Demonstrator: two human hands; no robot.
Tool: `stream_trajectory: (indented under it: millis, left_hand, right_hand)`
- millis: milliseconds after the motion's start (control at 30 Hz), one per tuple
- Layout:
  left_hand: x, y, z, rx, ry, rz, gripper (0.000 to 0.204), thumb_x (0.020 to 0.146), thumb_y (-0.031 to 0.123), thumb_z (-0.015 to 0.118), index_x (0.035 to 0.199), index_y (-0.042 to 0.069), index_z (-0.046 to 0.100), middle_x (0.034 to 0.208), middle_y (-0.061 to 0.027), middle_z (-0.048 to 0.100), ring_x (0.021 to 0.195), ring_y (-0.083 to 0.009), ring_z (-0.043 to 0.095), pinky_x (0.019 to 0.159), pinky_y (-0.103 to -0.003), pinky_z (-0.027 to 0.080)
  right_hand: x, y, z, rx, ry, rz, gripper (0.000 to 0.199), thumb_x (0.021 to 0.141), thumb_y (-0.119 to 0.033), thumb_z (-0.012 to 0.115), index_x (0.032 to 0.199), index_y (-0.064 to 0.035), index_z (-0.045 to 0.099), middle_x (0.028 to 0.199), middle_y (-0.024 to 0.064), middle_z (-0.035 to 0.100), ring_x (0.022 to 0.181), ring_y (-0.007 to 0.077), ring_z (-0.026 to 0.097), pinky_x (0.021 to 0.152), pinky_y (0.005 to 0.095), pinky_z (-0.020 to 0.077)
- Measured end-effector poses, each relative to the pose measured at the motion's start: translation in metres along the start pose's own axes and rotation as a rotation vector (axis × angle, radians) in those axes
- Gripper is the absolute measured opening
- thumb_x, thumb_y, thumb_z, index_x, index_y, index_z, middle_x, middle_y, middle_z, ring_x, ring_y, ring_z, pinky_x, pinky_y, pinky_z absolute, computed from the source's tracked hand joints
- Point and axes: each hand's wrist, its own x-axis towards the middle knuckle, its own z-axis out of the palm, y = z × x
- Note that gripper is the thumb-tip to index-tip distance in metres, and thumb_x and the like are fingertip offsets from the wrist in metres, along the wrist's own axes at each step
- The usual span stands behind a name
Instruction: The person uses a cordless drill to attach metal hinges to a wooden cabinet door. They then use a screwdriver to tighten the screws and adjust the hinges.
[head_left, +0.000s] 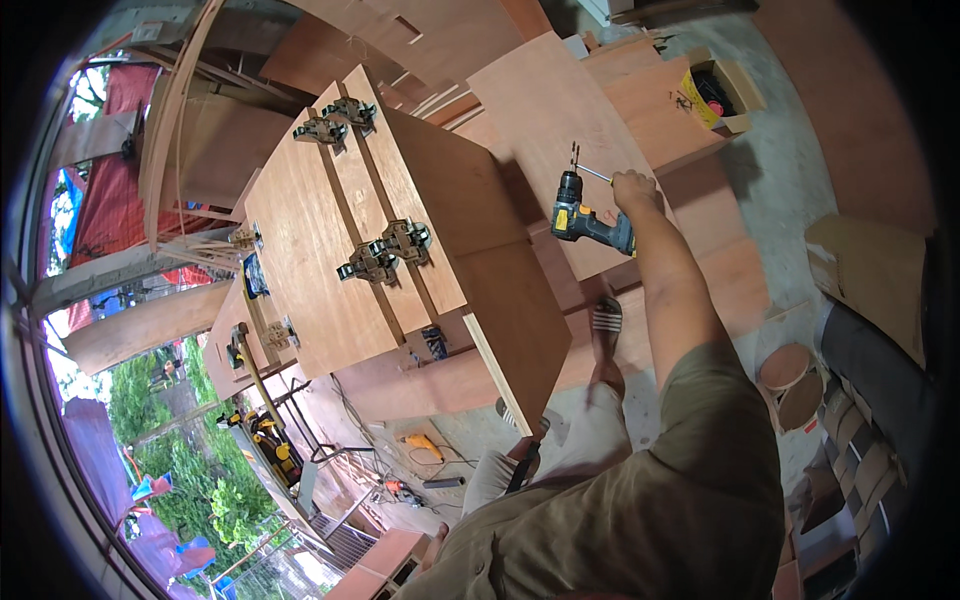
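Observation:
My right hand point(637, 190) reaches forward, its fingers closed round a tool with a thin metal shaft, apparently a screwdriver point(594, 172). The shaft points left, close to the bit of a black and yellow cordless drill point(572, 212). That drill lies on a plywood board point(530, 95), just below my hand. To its left stands a large plywood cabinet point(310, 220) carrying several metal cabinet hinges point(405, 241) along thin dark strips. Skin beside my shirt point(436, 545) may belong to my left hand, but no fingers can be made out.
An open cardboard box point(735, 97) of small hardware sits at the back right. An orange power tool point(424, 445) and cords lie on the floor. A hammer point(240, 350) rests left of the cabinet. Brown cardboard point(870, 285) leans at the right.

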Motion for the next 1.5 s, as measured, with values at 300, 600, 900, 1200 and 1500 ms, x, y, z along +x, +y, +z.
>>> stream_trajectory:
  millis: [300,600,900,1200,1500]
  left_hand:
    - [0.006,0.017,0.001,0.024,0.012,-0.010,0.048,0.081,0.027,0.061,0.122,0.003,0.057,0.109,-0.0248,0.060,0.105,-0.0377,0.057,0.092,-0.042,0.045]
    - [0.025,0.030,-0.005,0.052,-0.001,0.021,0.046,0.081,0.028,0.062,0.120,0.003,0.058,0.106,-0.0247,0.060,0.103,-0.0375,0.057,0.090,-0.042,0.045]
    - [0.069,0.036,-0.018,0.109,0.053,0.271,0.045,0.082,0.029,0.063,0.119,0.003,0.059,0.104,-0.0246,0.061,0.101,-0.0372,0.057,0.088,-0.043,0.046]
    - [0.203,0.053,-0.051,0.403,-0.200,0.573,0.044,0.079,0.035,0.066,0.108,0.002,0.065,0.094,-0.0255,0.063,0.085,-0.0423,0.063,0.075,-0.048,0.051]
    - [0.245,0.064,-0.126,0.838,-0.297,0.748,0.033,0.078,0.026,0.065,0.102,0.004,0.068,0.097,-0.0209,0.067,0.092,-0.0369,0.063,0.084,-0.044,0.050]
  right_hand:
    - [0.020,0.002,0.014,-0.056,0.115,0.018,0.026,0.092,-0.017,0.045,0.116,-0.0130,0.056,0.114,0.0130,0.061,0.111,0.0296,0.058,0.091,0.0454,0.0435]
    - [0.024,0.021,0.012,-0.118,0.176,-0.011,0.022,0.092,-0.018,0.046,0.107,-0.0147,0.062,0.110,0.0121,0.061,0.108,0.0292,0.059,0.090,0.0457,0.0438]
    - [-0.079,0.050,-0.050,-0.067,0.445,0.095,0.026,0.083,-0.018,0.058,0.107,-0.0105,0.058,0.106,0.0110,0.063,0.103,0.0300,0.060,0.085,0.0477,0.0428]
    - [-0.393,0.023,0.112,0.759,0.031,0.092,0.024,0.072,-0.016,0.069,0.087,-0.0005,0.059,0.078,0.0184,0.060,0.074,0.0320,0.061,0.066,0.0412,0.0471]
    - [-0.579,-0.222,0.213,0.957,-0.265,0.058,0.024,0.075,-0.024,0.069,0.083,-0.0017,0.065,0.077,0.0150,0.063,0.071,0.0249,0.063,0.066,0.0373,0.0480]
